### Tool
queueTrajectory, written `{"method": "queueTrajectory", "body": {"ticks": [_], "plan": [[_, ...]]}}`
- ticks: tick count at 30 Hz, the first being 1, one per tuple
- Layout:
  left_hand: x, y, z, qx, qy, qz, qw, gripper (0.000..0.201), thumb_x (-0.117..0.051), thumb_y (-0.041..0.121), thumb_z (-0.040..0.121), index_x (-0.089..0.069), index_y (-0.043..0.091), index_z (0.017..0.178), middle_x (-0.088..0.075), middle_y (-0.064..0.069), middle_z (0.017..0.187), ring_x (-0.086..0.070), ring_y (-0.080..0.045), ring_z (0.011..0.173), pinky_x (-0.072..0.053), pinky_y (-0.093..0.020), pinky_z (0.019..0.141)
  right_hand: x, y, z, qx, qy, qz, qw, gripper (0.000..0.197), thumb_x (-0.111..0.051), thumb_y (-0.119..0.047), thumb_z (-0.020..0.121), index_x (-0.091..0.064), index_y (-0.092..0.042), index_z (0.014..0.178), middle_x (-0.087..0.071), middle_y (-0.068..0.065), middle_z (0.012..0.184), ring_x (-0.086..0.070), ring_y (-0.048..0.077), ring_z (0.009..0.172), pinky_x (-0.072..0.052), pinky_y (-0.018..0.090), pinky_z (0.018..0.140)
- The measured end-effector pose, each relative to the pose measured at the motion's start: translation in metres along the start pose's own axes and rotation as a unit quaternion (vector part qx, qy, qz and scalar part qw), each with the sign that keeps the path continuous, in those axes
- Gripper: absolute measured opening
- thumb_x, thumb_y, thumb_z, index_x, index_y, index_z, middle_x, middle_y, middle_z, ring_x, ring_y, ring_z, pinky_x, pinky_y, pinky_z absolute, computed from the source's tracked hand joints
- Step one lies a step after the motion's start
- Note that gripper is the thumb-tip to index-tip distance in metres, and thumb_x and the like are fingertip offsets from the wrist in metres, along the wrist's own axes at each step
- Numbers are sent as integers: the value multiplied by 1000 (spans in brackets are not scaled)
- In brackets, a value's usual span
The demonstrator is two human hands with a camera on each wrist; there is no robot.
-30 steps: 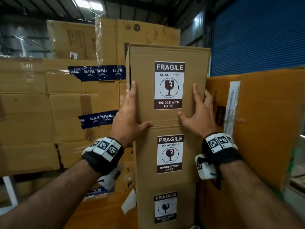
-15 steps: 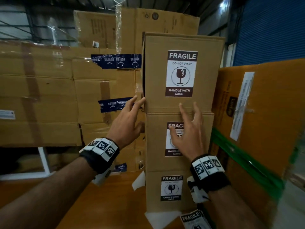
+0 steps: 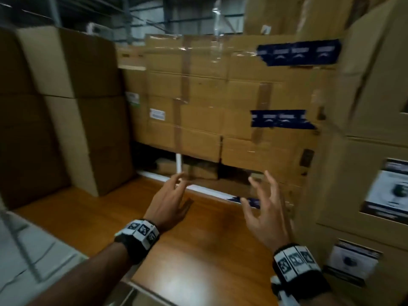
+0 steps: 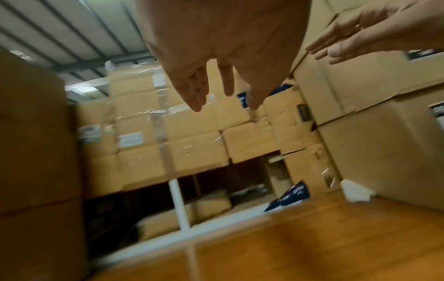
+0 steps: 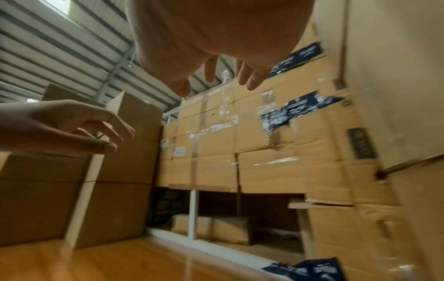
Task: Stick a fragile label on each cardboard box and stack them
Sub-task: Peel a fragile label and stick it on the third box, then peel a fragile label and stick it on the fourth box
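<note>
Both hands are empty, fingers spread: left hand [image 3: 167, 204], right hand [image 3: 265, 215]. Labelled stack [image 3: 362, 195] stands right of them; seemingly unlabelled boxes [image 3: 88, 120] remain left.

A wooden table [image 3: 198, 257] is filling the foreground, its top catching a soft glare. Beyond its far edge a white frame [image 3: 178, 164] is standing in a dark gap under a wall of shrink-wrapped cartons [image 3: 212, 102] patched with blue tape [image 3: 298, 53]. Plain brown cartons [image 3: 72, 107] are rising at the left. A ribbed metal roof [image 5: 60, 57] is showing overhead, with what is probably a skylight glowing [image 5: 60, 4].
</note>
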State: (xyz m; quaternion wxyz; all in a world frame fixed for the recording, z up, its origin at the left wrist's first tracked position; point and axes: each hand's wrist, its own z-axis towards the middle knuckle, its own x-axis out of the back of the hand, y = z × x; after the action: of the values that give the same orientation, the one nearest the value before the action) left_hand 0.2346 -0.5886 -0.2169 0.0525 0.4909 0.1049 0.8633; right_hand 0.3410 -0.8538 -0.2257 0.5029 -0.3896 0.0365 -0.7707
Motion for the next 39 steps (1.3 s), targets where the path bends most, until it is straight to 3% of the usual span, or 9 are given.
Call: {"method": "queueTrajectory", "body": {"ticks": [3,8,12,14,16,20,28,33,39], "plan": [[11,-78,-46,62,-34,36,997,44,-59,50,97,-59,21,129,-46,-5,149,-54,-20,125,-50,-27,95,-72,-34,0,21,-36,42,998,43,-66,-34,97,-61,-20,137,-34,8,159,-41,27,142,-42,48,110],[52,-211,-105,152,-1,70,986,46,-53,54,99,-58,20,130,-51,-5,141,-56,-20,122,-50,-27,93,-189,-108,14,51,-72,78,993,39,-75,-26,91,-66,-18,128,-42,10,151,-46,26,134,-42,44,104],[99,-290,-123,211,33,87,973,54,-51,55,100,-52,20,141,-47,-5,145,-50,-21,130,-41,-27,106,-271,-163,31,55,-118,129,983,46,-58,-45,96,-62,-22,135,-37,3,152,-43,25,137,-46,56,108],[120,-319,-125,235,39,85,967,57,-52,53,101,-46,20,148,-39,-5,154,-44,-21,138,-38,-29,111,-305,-190,41,61,-135,120,982,53,-50,-56,95,-57,-29,140,-37,2,153,-43,24,139,-37,57,114],[136,-345,-122,259,44,77,962,61,-50,55,102,-41,22,152,-31,-5,160,-37,-22,144,-36,-33,115,-333,-217,54,67,-151,120,979,57,-49,-56,95,-56,-27,143,-38,5,155,-44,25,140,-19,40,120],[156,-393,-105,278,57,75,956,67,-50,58,100,-35,23,156,-25,-5,164,-32,-23,148,-36,-35,116,-390,-258,79,75,-191,166,965,66,-45,-58,95,-46,-25,152,-33,6,157,-40,24,140,-43,55,111],[156,-483,-39,271,73,-2,960,75,-45,65,97,-27,28,160,-17,0,169,-22,-20,153,-29,-39,119,-490,-282,147,105,-186,167,963,75,-38,-66,93,-33,-30,159,-30,5,161,-38,21,143,-46,44,109],[170,-529,26,281,87,-39,955,108,-28,97,76,-28,30,160,-16,1,170,-21,-22,154,-30,-43,120,-522,-296,217,139,-152,171,964,73,-41,-65,97,-25,-35,161,-24,1,162,-39,17,142,-46,34,106],[212,-579,120,262,165,-58,949,114,-31,97,75,-31,21,161,-28,-5,166,-24,-20,154,-24,-40,125,-526,-343,322,192,-75,211,955,76,-48,-57,99,-18,-32,164,-17,7,168,-32,21,150,-50,43,109]]}}
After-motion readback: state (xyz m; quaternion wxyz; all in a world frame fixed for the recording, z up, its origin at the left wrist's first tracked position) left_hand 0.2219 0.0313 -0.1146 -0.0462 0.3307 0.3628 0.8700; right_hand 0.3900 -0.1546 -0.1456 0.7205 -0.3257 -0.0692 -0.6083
